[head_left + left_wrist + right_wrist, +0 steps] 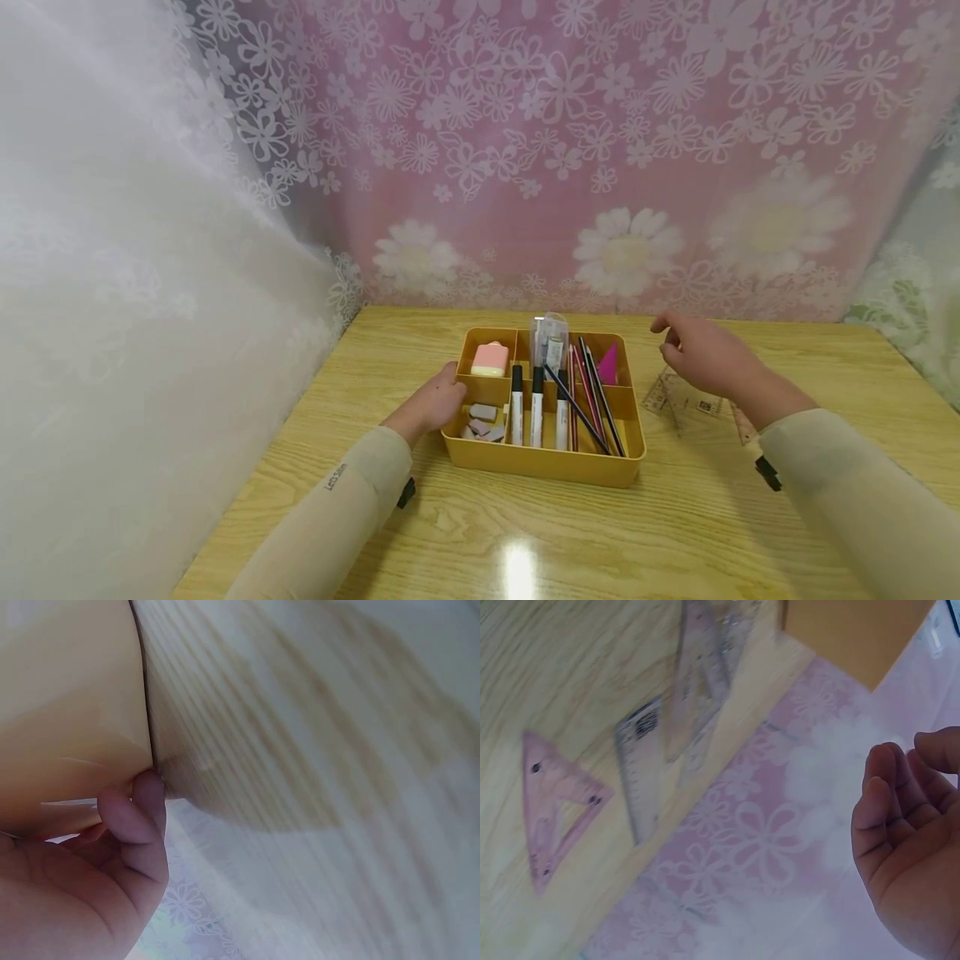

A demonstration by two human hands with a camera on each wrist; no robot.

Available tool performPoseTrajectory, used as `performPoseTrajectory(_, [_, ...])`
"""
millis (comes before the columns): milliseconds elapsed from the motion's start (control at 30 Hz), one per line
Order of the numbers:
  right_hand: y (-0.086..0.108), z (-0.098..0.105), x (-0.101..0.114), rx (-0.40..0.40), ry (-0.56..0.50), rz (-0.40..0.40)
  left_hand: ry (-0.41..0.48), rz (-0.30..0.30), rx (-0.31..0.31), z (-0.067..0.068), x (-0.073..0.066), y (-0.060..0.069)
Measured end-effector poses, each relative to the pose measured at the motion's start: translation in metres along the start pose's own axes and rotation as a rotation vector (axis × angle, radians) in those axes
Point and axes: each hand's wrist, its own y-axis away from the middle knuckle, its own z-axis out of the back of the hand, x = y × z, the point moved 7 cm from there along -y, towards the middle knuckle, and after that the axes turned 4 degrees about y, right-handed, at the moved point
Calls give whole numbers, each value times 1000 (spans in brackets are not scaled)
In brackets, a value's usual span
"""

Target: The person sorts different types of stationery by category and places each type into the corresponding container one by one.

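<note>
A yellow divided organizer tray (540, 467) stands on the table. My left hand (438, 402) grips its left wall; in the left wrist view, curled fingers of that hand (97, 877) meet the tray's edge (75, 727). Raised over the table to the right, my right hand (701, 354) has loosely bent fingers and holds nothing. Clear drawing rulers (705, 406) lie below it. The right wrist view gives a pinkish set square (534, 817), a clear ruler piece (639, 780) and overlapping clear pieces (682, 690), well apart from the hand (911, 840).
Inside the tray are a pink-and-cream case (491, 358), erasers (483, 412), markers (537, 417), pencils (588, 392), a clear upright case (551, 337) and a magenta pointed piece (609, 364). A flowered curtain (525, 167) hangs behind the wooden table (450, 533).
</note>
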Motion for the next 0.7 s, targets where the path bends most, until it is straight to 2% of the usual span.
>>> performPoseTrajectory(333, [5, -8, -32, 31, 22, -36, -10, 2, 3, 1, -2, 0])
performPoseTrajectory(700, [8, -31, -65, 106, 60, -63, -6, -26, 7, 0, -5, 4])
